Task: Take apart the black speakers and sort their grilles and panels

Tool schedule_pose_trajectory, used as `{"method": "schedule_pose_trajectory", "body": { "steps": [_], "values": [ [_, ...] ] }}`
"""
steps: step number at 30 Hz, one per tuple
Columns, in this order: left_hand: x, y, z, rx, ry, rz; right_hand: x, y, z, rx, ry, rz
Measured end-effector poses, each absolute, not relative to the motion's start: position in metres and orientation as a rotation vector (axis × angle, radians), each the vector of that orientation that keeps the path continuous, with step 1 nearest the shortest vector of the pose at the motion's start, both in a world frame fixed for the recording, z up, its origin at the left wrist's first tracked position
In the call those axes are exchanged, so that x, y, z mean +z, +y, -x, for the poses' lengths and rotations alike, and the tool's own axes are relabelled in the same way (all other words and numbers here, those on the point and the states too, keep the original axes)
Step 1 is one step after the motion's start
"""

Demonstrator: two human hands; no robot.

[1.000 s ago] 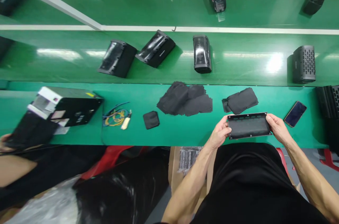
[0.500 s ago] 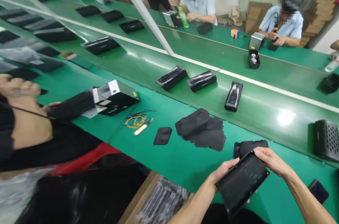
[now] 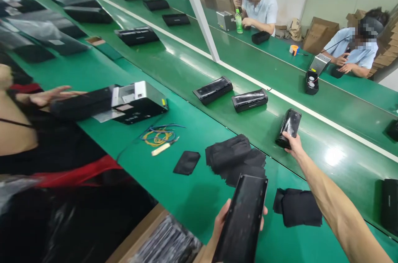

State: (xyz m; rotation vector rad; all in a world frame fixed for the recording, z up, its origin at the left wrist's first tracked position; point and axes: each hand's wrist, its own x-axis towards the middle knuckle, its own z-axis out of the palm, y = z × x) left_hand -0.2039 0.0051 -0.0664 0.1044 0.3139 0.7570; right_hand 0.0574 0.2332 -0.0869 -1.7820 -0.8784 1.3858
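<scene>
So the left hand sits at the bottom middle of the frame, clamped on a long black panel. Thumb on one edge, fingers curled round the other. The panel is held up off the desk, long side pointing up and away, dusty face toward the camera.

The right hand is stretched way out to the right of centre, over the belt, and it's closed around the near end of a black speaker lying on the belt there. The hands are well apart, each with its own thing.

Other stuff around:
- cloth stack on the desk just above the panel's top end
- folded cloth to the right of the panel, under the right forearm
- small black pad left of the stack
- wires in yellow and blue further left
- a black and silver box at middle left, with a co-worker's hand held flat near it
- two more units side by side on the belt, left of the grabbed speaker
- two people sitting on the far side, upper right, a green bottle beside one of them
</scene>
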Motion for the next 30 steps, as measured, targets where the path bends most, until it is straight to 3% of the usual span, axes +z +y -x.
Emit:
{"method": "schedule_pose_trajectory", "body": {
  "steps": [5, 9, 15, 19, 26, 30],
  "values": [
    [-0.07, 0.012, 0.186, 0.771, 0.259, -0.067, -0.037, 0.157, -0.134, 1.482, -0.582, 1.499],
    [-0.056, 0.024, 0.162, 0.74, 0.209, -0.116, 0.014, 0.052, -0.175, 1.357, -0.633, 1.259],
    [-0.04, 0.026, 0.111, 0.668, 0.122, -0.188, 0.017, -0.041, -0.145, 1.47, -0.517, 1.183],
    [-0.047, 0.011, 0.086, 0.664, 0.149, -0.202, 0.022, -0.076, -0.149, 1.41, -0.45, 1.354],
    [-0.072, -0.01, 0.061, 0.577, 0.172, -0.258, 0.095, -0.093, -0.148, 1.245, -1.157, 1.83],
    [-0.064, -0.014, 0.05, 0.567, 0.16, -0.339, 0.106, -0.087, -0.124, 1.085, -1.374, 1.942]
  ]
}}
